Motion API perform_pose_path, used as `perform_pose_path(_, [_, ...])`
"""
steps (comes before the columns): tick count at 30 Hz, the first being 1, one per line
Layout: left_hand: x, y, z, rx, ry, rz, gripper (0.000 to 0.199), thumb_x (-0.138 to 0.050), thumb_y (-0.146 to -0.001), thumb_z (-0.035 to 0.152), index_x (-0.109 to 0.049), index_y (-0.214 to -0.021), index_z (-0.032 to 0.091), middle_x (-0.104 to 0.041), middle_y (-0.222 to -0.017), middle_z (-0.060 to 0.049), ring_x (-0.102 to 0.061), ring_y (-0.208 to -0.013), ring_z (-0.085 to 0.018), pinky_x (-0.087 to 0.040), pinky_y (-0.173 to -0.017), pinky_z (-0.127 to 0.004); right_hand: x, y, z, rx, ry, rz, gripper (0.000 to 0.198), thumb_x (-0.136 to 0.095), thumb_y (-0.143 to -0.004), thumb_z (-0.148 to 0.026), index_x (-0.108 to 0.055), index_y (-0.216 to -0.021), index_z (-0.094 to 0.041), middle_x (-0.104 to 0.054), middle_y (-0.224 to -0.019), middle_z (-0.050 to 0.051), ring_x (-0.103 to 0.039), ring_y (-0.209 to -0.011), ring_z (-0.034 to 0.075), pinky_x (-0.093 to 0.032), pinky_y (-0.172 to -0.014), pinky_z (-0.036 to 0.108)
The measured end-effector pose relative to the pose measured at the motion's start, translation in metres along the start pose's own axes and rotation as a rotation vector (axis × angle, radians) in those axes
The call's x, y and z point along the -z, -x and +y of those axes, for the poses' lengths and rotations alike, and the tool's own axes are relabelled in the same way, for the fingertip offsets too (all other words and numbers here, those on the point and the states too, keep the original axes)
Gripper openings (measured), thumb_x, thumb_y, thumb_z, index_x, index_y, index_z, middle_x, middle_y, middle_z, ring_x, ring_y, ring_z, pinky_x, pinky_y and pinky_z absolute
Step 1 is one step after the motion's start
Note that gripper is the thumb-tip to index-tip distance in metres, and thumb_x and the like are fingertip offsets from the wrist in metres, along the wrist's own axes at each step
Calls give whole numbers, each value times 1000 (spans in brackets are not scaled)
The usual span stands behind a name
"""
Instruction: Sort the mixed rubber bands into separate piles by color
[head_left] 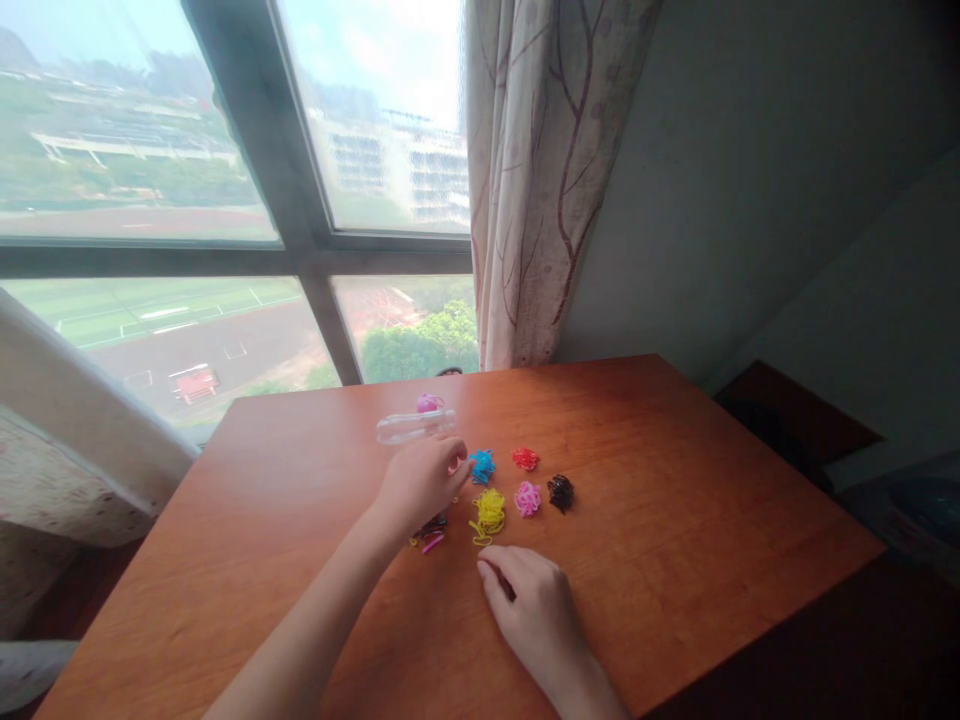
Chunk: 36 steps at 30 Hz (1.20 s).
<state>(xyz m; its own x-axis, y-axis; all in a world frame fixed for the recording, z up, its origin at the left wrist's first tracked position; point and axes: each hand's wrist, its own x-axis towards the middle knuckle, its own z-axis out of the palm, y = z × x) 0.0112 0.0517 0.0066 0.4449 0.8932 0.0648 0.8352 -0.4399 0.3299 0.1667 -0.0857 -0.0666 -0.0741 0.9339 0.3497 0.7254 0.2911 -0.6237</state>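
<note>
My left hand (426,478) reaches over the table with its fingers curled in, their tips at the edge of a blue pile of rubber bands (482,466). Anything pinched there is too small to make out. My right hand (534,612) rests lower down, thumb and forefinger drawn together just below a yellow pile of rubber bands (490,511); I see nothing in it. Pink (528,499), red (526,459) and black rubber bands (560,493) lie in separate piles to the right. Partly hidden under my left forearm are mixed dark, pink and yellow bands (433,535).
A clear plastic container (409,427) lies beyond my left hand, with a purple-pink item (430,403) behind it. The wooden table (675,520) meets a window (405,310) and a patterned curtain (517,200) at its far edge.
</note>
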Motion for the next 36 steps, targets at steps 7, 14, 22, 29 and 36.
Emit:
perform_pose_path(7, [19,49,-35,95,54,61,26,-47,-91,40,-66,-84,22,-71,-83,-1,-62,-71,-17,-38,-61,-24,1,-6,-7,-16,37,-49,19,-49,-93,-18,-67,-89,-24,-70,-77,0,-65,-71,15,-42,-68,23])
perform_pose_path(14, [3,83,-50,184,110,45,29,-44,-92,39,-67,-87,23,-73,-79,0,-63,-67,-16,-40,-60,-23,-10,-29,-35,-19,316,-207,11,-62,-87,-15,-62,-87,-26,-70,-76,-3,-66,-68,18,-34,-55,24])
perform_pose_path(22, [-5,91,-59,190,195,34,28,-45,-91,38,-68,-85,22,-73,-78,-1,-63,-67,-16,-42,-62,-24,-19,-43,-45,-90,414,-274,5,-61,-90,-20,-62,-89,-25,-72,-80,1,-69,-71,22,-34,-54,27])
perform_pose_path(29, [-5,91,-57,202,195,30,28,-45,-91,37,-69,-88,23,-74,-82,-1,-64,-71,-17,-42,-62,-24,-23,-47,-44,-104,438,-266,6,-60,-90,-19,-62,-88,-24,-71,-78,2,-69,-71,21,-35,-54,25])
perform_pose_path(36, [-4,92,-58,193,195,22,29,-44,-90,37,-69,-88,23,-74,-82,-2,-63,-70,-17,-43,-63,-25,-26,-46,-43,-68,403,-252,8,-61,-90,-18,-62,-85,-24,-71,-77,1,-68,-70,19,-34,-54,25])
